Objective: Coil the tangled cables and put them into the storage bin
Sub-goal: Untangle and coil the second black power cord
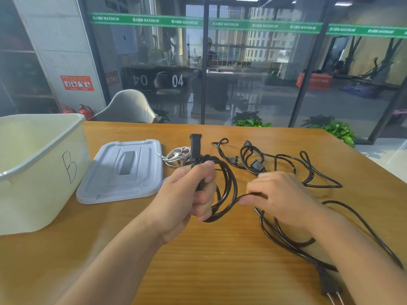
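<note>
Item in hand: a thick black rubber-sheathed power cable point(229, 188), part coiled, the coiling step being under way and the stowing step not yet begun. The left hand point(189, 194) is closing its fingers round several gathered loops, with the cable's black block-shaped connector end point(195, 148) standing upright above the fist. The right hand point(279, 199) is pinching the running length between thumb and fingers just beside the coil, feeding it toward the left. The loose remainder is trailing under the right wrist and back along the brown wood-grain table point(220, 271) to a black two-pin plug point(330, 285) lying at the near right edge. Awaiting attention: a second tangled thin black cord with small plug and socket ends point(286, 164), sprawling on the table beyond the right hand, and a small bundle of thin white cable point(176, 156) lying just beside the lid. Destination: a cream rectangular plastic storage bin marked with a hand-drawn letter B point(44, 172), standing open at the far left of the table, well apart from the hands; no cable is showing in the part of its interior that is visible. Its pale grey flat plastic lid point(123, 172) is lying between bin and cables. Judged requirement for the next move: the right hand sliding further down the slack and laying another loop into the left, keeping loops even so the trailing plug is not snagging the other cord.
</note>
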`<action>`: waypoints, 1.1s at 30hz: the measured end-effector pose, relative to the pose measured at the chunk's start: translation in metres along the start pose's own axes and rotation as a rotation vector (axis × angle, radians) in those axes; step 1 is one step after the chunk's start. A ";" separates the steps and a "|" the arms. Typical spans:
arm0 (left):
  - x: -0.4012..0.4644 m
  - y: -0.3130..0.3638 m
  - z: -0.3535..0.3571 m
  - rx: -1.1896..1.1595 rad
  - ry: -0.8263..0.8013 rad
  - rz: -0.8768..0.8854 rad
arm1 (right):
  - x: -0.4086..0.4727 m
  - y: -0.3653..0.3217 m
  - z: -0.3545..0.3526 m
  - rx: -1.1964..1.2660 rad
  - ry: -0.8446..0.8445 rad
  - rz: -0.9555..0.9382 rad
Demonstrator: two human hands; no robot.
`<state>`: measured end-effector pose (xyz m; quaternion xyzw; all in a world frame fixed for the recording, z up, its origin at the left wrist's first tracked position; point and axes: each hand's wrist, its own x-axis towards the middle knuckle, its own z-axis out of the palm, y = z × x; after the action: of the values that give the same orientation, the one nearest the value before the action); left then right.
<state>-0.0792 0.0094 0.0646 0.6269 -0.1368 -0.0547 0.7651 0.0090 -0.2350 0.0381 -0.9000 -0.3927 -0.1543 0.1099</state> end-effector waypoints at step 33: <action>0.001 0.001 -0.006 0.058 0.085 -0.004 | 0.003 -0.053 0.000 1.436 0.171 0.545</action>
<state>-0.0767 0.0146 0.0645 0.6507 -0.1046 -0.0254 0.7517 -0.0284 -0.1972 0.0433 -0.6578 -0.1512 0.1015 0.7308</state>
